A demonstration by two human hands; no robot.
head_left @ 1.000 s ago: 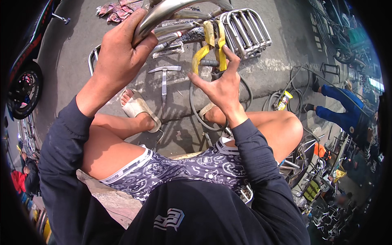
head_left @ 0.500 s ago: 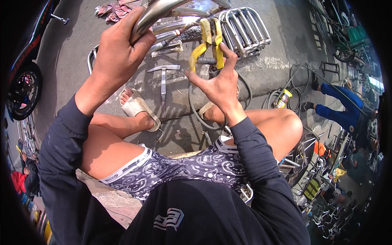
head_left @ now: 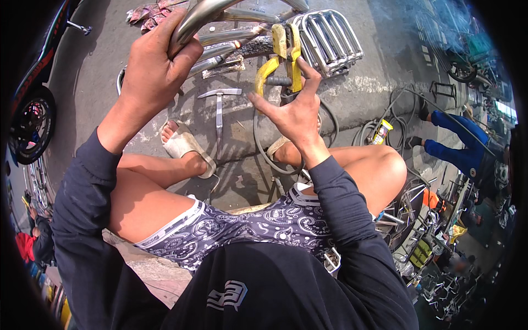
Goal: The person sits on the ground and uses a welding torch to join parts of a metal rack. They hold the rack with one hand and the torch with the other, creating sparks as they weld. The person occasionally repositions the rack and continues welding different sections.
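Observation:
My left hand (head_left: 154,71) is closed around the end of a thick, bent, shiny metal tube (head_left: 204,15). Thinner tubes join it farther off, and a small orange glow shows on one of them. In my right hand (head_left: 297,113) is a yellow welding electrode holder (head_left: 268,72), a grey spring visible between its handles. Thumb and index finger spread along its two sides; the other fingers are mostly hidden. Its jaws point away from me, close to the tubes, and I cannot make out a rod in them. Below, a chipping hammer (head_left: 219,107) lies on the ground between my feet.
A rack of shiny bent tubes (head_left: 330,44) rests beyond my right hand. Cable (head_left: 334,118) loops around my right foot, with a yellow-and-black packet (head_left: 380,132) nearby. A motorcycle wheel (head_left: 34,124) stands at left. Someone in blue trousers (head_left: 459,132) is at right.
My left hand and the bent tube have shifted slightly left. The bright bluish light by the tubes is gone, and bluish smoke now hangs at the upper right. My right hand has barely moved.

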